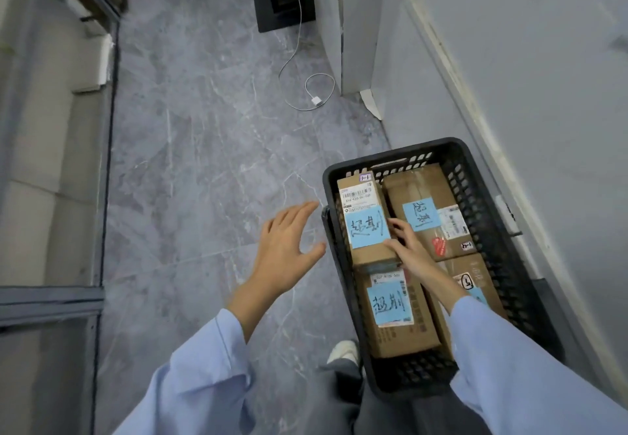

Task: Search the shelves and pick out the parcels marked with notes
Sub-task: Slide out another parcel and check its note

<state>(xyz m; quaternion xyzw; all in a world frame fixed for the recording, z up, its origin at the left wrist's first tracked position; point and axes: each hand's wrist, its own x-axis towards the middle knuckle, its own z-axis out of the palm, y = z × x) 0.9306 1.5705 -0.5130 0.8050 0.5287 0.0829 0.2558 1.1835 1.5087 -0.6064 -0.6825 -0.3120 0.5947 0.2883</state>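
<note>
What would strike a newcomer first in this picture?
The black plastic mesh basket at lower right, packed with brown cardboard parcels wearing bright blue handwritten sticky notes. The right hand touches the parcels inside, while the left hand hovers spread open beside it over the grey marble floor.

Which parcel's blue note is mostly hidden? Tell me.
The near-right parcel: a sleeve covers all but a corner of its note; the other three show plainly.
</note>
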